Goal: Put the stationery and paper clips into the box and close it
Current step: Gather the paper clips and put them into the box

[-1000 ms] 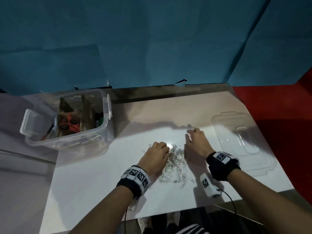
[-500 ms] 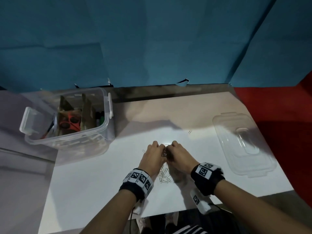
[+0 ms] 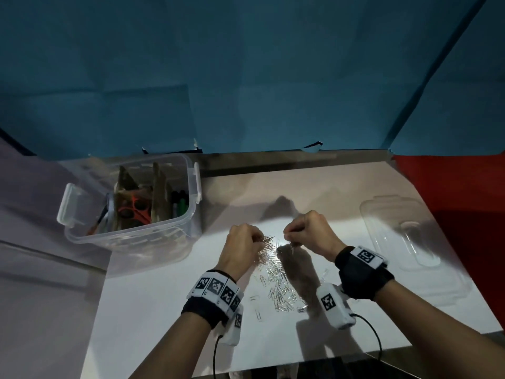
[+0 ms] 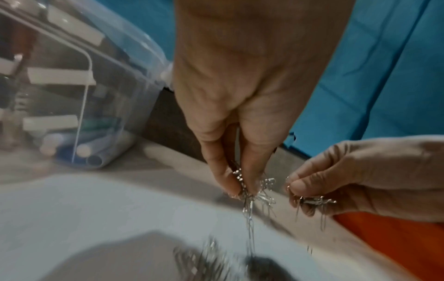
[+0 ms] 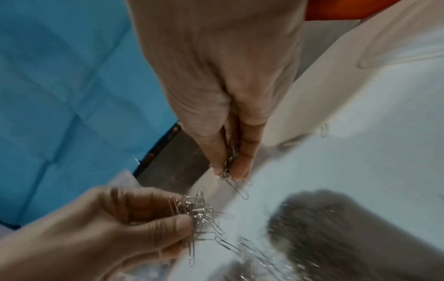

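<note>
Item 1, paper clips [image 3: 278, 285]: I log a loose silver heap on the white table [image 3: 169, 318], between my two wrists, with a few strays at about 7 o'clock of the heap. Two further bunches are lifted clear of the heap.

Item 2, left hand [image 3: 241, 248]: fingers and thumb curled tight on a tangled bunch of clips; in the left wrist view a chain of them hangs down from the fingertips [image 4: 230, 182] toward the table.

Item 3, right hand [image 3: 308, 233]: fingers pressed together around a smaller bunch, a few clips dangling below. It sits at 3 o'clock of the left hand, near but not touching.

Item 4, box [image 3: 188, 220]: clear plastic, open, white latches on its rim, at 10 o'clock of the heap, well apart. Inside I see cardboard dividers [image 3: 158, 192], orange-handled scissors [image 3: 136, 209] in the middle compartment, dark and green markers [image 3: 179, 205] in the right one, and what may be pens at the left, though that corner is too dim for me to be sure.

Item 5, lid [image 3: 410, 242]: clear, lying flat on the table at 3 o'clock of the heap, near the right edge.

Item 6, surroundings: blue backdrop [image 3: 246, 77] at 12 o'clock; red surface [image 3: 464, 187] beyond the table's right side.
</note>
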